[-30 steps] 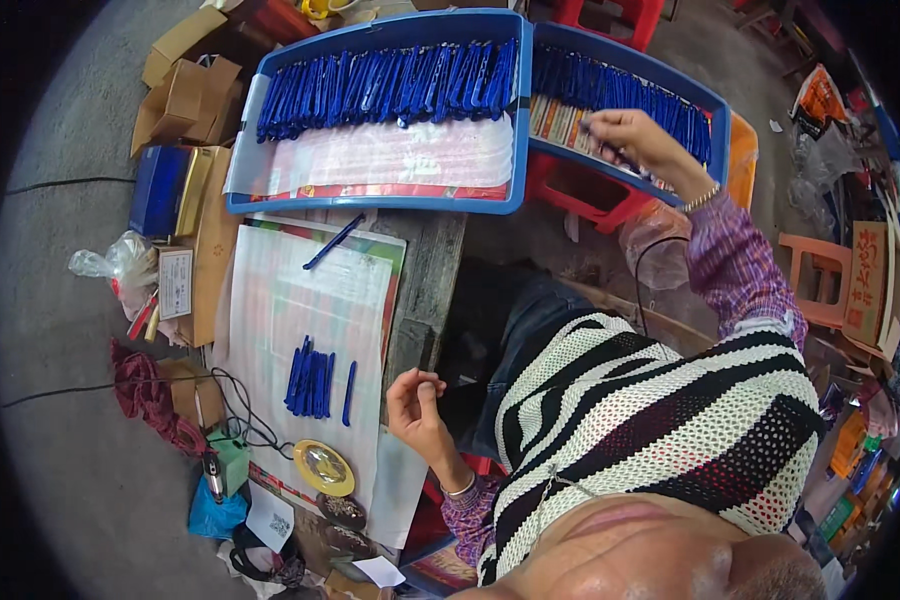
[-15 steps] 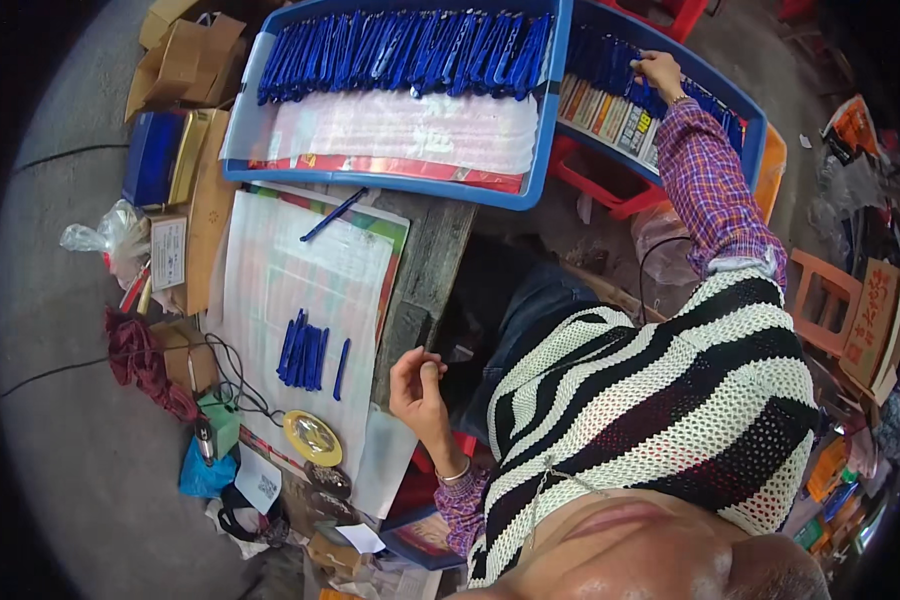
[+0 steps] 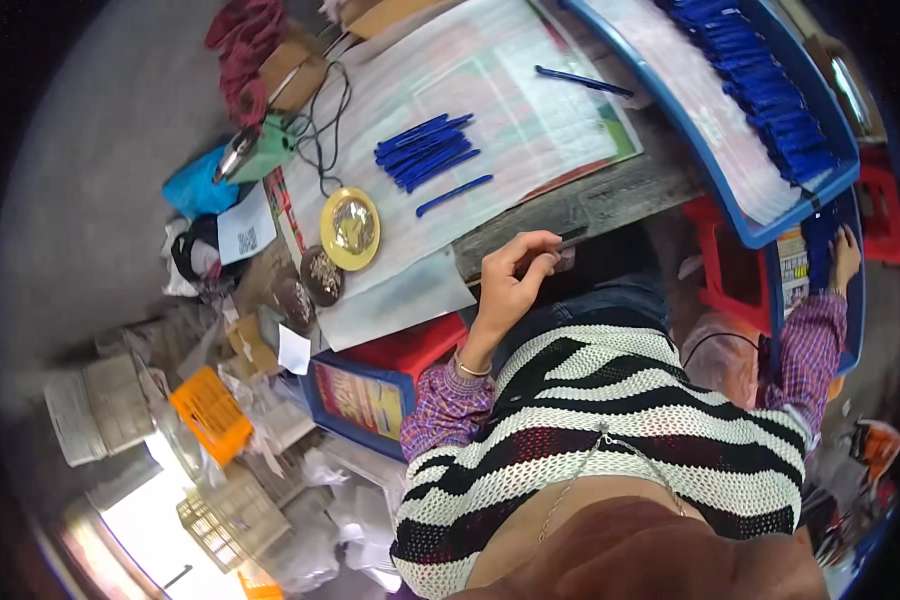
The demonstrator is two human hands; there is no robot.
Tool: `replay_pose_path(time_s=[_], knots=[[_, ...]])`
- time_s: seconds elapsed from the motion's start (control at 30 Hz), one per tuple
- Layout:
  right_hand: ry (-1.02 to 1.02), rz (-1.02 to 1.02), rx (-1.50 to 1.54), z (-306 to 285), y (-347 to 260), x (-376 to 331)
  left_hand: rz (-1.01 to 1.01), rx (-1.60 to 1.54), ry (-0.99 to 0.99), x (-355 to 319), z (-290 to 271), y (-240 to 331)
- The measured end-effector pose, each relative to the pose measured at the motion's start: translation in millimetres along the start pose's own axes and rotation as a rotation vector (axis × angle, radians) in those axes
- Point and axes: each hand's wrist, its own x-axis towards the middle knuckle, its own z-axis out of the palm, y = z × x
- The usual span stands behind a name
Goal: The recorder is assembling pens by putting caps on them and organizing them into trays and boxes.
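Observation:
My left hand is loosely curled at the table's near edge, thumb and forefinger apart, with nothing visible between them. Over at the far right my right hand rests in the lower blue tray, against dark blue pieces. Its fingertips are too small and blurred to show a grip. On the white-covered table lies a small bunch of slim blue pen-like sticks. One stick is beside the bunch, and another stick lies farther back.
A large blue tray on the right holds a dense row of blue sticks. Red stools stand below. At the table's left are a yellow round dish, dark round objects, cables and a green box.
The view has swung round, so the table now lies upper middle and the trays at right. My right hand remains at the lower tray; my left stays curled by the table edge.

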Motion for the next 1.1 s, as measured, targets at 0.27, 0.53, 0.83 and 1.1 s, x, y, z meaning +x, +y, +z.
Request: replay_pose_path(time_s=[0.27, 0.53, 0.83, 1.1], knots=[[-0.071, -0.44, 0.102, 3, -151, -108, -0.03, -0.06, 0.144, -4, -52, 5], [-0.472, -1.018, -0.337, 159, -314, -319, 0.224, 0.683, 0.5, 5, -153, 3], [-1.124, -1.232, -0.241, 355, -288, -416, 0.105, 1.047, 0.64, 2, -231, -46], [-1.036, -1.368, -0.427, 425, -276, -437, 0.082, 0.909, 0.642, 11, -213, -45]])
